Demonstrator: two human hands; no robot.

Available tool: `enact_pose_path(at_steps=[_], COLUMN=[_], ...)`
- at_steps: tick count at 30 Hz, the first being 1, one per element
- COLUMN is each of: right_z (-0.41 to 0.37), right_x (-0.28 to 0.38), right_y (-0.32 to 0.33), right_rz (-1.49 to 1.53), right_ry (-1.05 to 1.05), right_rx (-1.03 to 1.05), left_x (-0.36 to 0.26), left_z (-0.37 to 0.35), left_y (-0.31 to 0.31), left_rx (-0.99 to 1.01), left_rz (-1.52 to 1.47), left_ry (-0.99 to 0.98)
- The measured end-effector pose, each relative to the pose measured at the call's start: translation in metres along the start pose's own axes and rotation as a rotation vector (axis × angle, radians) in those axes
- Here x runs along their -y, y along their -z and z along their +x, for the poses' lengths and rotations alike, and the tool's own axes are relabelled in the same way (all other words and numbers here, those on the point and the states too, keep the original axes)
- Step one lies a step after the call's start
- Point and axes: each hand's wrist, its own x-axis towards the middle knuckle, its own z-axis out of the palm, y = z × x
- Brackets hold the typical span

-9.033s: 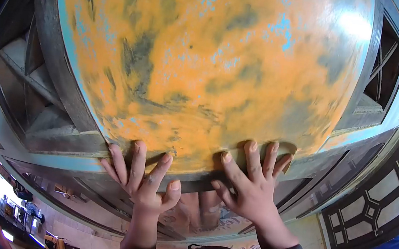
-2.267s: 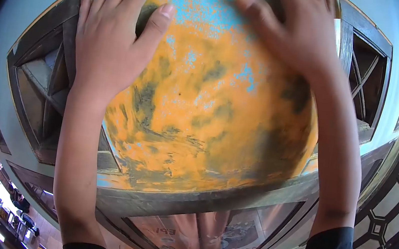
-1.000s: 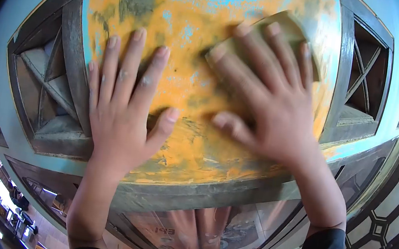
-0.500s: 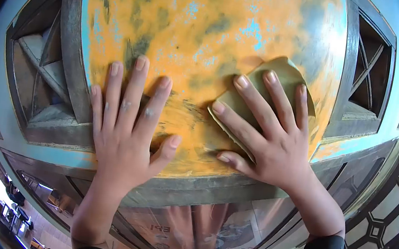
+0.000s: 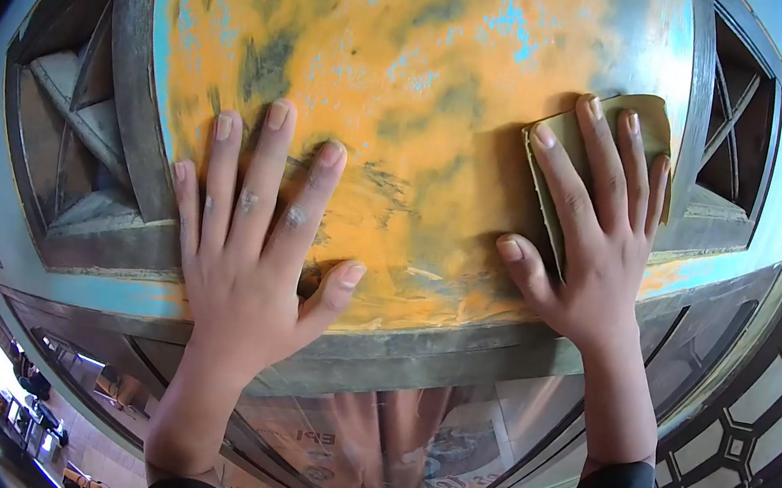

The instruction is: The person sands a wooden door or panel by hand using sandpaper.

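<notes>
My left hand (image 5: 254, 270) lies on the lower left of an orange panel (image 5: 402, 162) with dark and light blue patches, its fingers spread and nothing held. Over at the panel's right side, my right hand (image 5: 596, 227) presses a folded olive-brown sheet (image 5: 555, 201) flat against the surface. Its fingers are spread over the sheet, while the thumb rests beside the sheet's left edge. Part of the sheet is hidden beneath the fingers and palm.
Dark frames with crossed bars flank the panel, one at left (image 5: 120, 129) and one at right (image 5: 735, 141). A dark rail (image 5: 416, 351) runs below, above a reflective glass surface (image 5: 393, 452). A patterned grille (image 5: 752, 430) stands lower right.
My right hand has slid right and slightly up across the panel together with the sheet. My left hand has stayed almost in the same place.
</notes>
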Motion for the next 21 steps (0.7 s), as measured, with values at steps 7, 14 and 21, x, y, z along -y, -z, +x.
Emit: enact_pose_path(at_steps=[7, 14, 21], right_z=[-0.005, -0.038, -0.046], right_x=[0.0, 0.038, 0.015], right_y=[-0.003, -0.011, -0.006], right_rz=[-0.005, 0.072, 0.088], right_ry=[-0.042, 0.031, -0.224], right_rx=[-0.026, 0.057, 0.026], left_x=[0.0, -0.007, -0.017], left_z=[0.0, -0.009, -0.032], left_y=[-0.001, -0.003, -0.012], left_rx=[-0.01, -0.004, -0.011], left_rz=[-0.009, -0.026, -0.034], left_ry=[0.003, 0.012, 0.004])
